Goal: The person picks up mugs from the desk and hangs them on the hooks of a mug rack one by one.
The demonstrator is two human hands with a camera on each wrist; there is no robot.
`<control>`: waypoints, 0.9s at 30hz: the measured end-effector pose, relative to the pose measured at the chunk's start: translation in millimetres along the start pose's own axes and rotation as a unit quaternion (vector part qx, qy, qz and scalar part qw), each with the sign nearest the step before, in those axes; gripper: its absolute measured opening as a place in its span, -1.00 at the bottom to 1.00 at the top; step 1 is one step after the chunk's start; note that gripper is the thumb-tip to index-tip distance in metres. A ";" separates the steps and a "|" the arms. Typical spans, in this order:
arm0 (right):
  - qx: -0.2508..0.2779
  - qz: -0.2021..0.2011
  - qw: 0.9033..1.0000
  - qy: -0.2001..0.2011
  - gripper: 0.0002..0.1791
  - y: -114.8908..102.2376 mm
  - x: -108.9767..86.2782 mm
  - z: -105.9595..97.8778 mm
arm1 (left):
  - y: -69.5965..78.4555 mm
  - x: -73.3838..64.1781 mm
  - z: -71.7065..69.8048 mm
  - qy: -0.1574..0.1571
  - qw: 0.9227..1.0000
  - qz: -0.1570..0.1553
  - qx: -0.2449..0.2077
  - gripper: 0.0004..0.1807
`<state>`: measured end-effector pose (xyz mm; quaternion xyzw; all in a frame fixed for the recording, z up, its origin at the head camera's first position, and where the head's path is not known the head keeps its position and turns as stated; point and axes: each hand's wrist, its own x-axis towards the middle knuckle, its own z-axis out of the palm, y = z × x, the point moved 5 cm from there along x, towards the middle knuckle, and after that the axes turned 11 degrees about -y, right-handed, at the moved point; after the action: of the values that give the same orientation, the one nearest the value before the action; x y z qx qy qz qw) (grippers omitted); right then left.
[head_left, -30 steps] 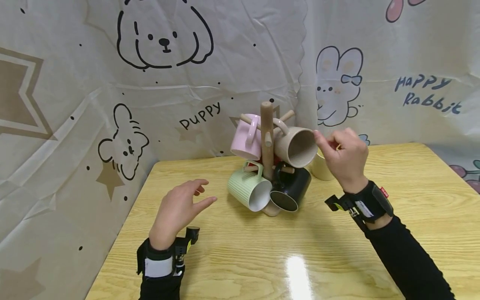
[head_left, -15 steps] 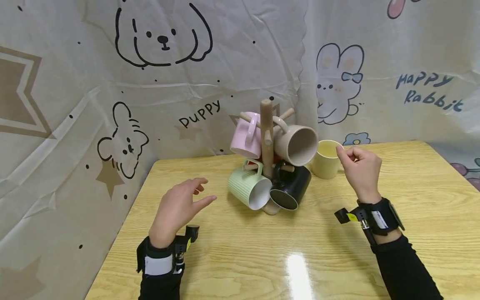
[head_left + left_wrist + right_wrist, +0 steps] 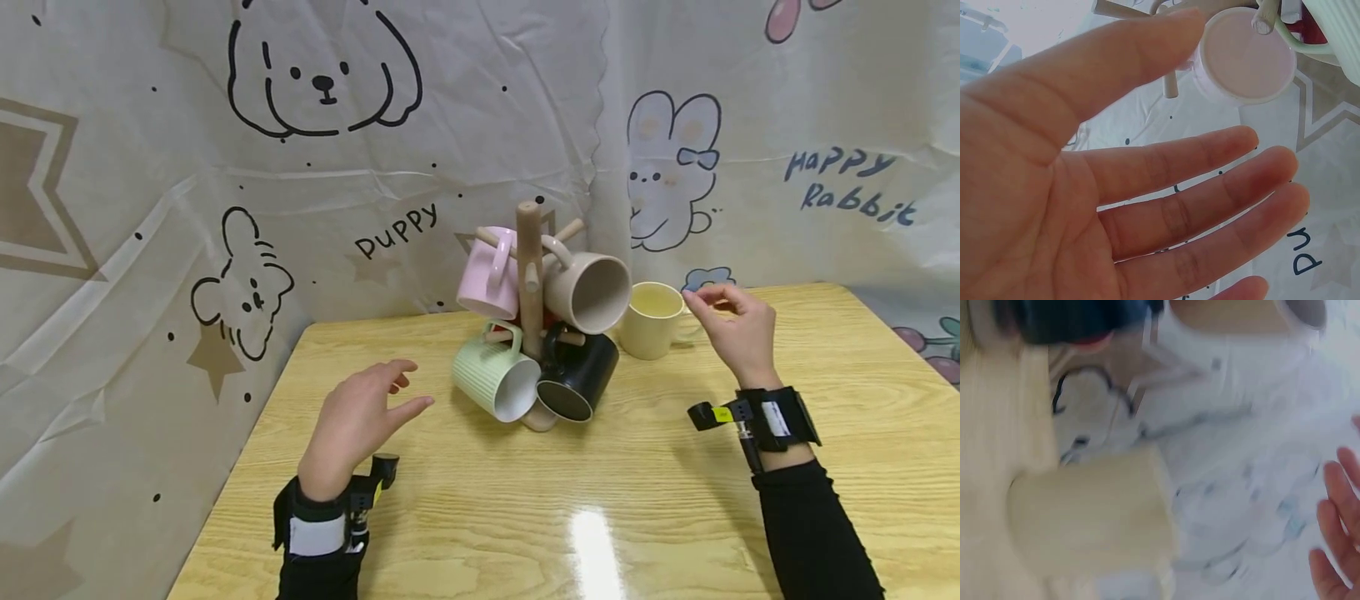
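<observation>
A wooden mug tree (image 3: 529, 275) stands at the table's far side. On its pegs hang a pink mug (image 3: 480, 279), a beige mug (image 3: 572, 296), a light green ribbed mug (image 3: 480, 375) and a black mug (image 3: 596, 367). To its right a yellow mug (image 3: 648, 332) stands upright, handle to the right. Just right of that mug's rim hovers my right hand (image 3: 741, 337), fingers loosely bent, holding nothing; the right wrist view shows the fingers apart from the yellow mug (image 3: 1091, 512). My left hand (image 3: 356, 421) hangs left of the green mug, fingers spread, touching nothing.
Something red (image 3: 550, 319) shows behind the rack's post, mostly hidden. The wooden table (image 3: 465, 508) reaches back to a printed cloth (image 3: 345, 208) hanging behind and at the left. A bright glare spot lies on the front of the tabletop.
My right hand has moved away from the beige mug's rim, to the right and a little down, uncovering the yellow mug. The left hand and the hanging mugs have stayed put.
</observation>
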<state>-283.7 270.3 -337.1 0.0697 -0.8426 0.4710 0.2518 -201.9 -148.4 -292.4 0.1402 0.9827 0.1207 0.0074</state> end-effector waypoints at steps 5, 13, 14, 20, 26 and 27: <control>0.064 0.066 0.993 -0.072 -0.52 53.7 2.9 -3.5 | 1.8 1.5 0.2 0.001 1.000 0.004 0.004 -0.49; 0.212 0.127 0.952 -0.180 -0.26 117.5 -7.9 22.8 | 4.6 3.7 -0.4 -0.005 1.000 0.011 0.012 -0.50; 0.228 0.127 0.948 -0.184 -0.26 120.8 -9.1 26.1 | 4.7 3.8 0.0 -0.006 1.000 0.011 0.012 -0.50; 0.256 0.100 0.955 -0.113 -0.47 125.3 -9.6 31.9 | 4.7 3.5 2.2 -0.005 1.000 0.012 0.011 -0.49; 0.103 0.117 0.985 -0.077 -0.55 121.6 -8.1 29.9 | 3.8 2.9 4.1 -0.008 1.000 0.007 0.012 -0.49; 0.093 0.122 0.985 -0.074 -0.54 120.5 -7.7 29.0 | 3.5 2.6 4.3 -0.008 1.000 0.006 0.011 -0.49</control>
<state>-330.2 311.2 -444.7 0.0243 -0.8134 0.5681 0.1224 -203.2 -143.4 -295.7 0.1467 0.9831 0.1084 0.0133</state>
